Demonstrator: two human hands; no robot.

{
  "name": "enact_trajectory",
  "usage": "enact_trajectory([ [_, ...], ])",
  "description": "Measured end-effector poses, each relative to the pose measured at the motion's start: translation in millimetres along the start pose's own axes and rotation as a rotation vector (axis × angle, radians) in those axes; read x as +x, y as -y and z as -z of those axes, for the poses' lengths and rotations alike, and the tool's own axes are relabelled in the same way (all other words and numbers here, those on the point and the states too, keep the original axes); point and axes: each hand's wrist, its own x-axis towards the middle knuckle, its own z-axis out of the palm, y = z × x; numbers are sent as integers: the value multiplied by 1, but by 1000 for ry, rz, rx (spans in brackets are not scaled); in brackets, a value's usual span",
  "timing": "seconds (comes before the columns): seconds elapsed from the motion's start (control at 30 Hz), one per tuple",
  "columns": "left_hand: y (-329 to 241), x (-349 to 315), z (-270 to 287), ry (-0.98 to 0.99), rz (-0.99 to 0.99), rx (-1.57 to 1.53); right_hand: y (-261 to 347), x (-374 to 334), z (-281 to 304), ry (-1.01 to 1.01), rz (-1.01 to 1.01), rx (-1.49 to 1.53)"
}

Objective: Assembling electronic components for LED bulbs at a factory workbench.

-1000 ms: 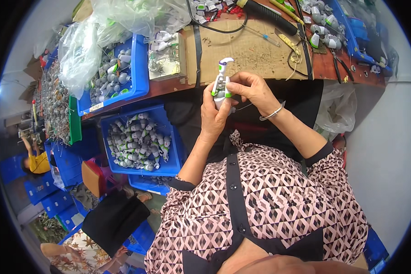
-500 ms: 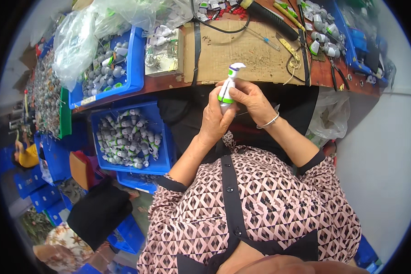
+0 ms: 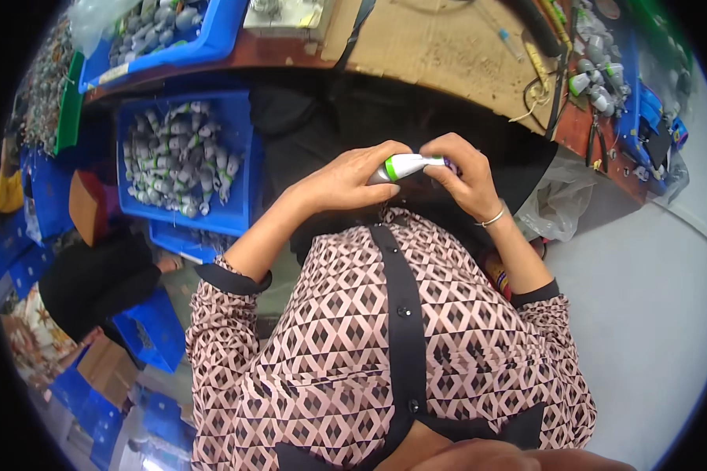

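Note:
Between my two hands lies a small white plastic figure with a green band and a grey rounded end, held roughly level over my lap. My left hand grips the grey end, thumb below and fingers above. At the other end, my right hand pinches the narrow part, where a little purple shows. The fingers of the right hand hide most of that end.
A blue bin of similar grey, white and green figures stands at the left. Ahead, cardboard covers the worktable, with pliers at its right. Another blue tray stands on the table's left part. A plastic bag hangs at the right.
The figure has turned from upright to lying level, its narrow end now toward the right. My right hand has shifted from its body to the narrow end. The whole view has tilted downward.

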Motion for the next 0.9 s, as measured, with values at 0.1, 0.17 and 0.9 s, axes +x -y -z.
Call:
enact_trajectory([
  [0.1, 5, 1, -13, -50, -44, 150, -6, -3, -5, 112, 204, -222],
  [0.17, 7, 4, -19, -42, -8, 229, -6, -5, -7, 133, 255, -278],
  [0.9, 24, -9, -55, -182, -29, 139, -9, -36, -20, 174, 48, -80],
])
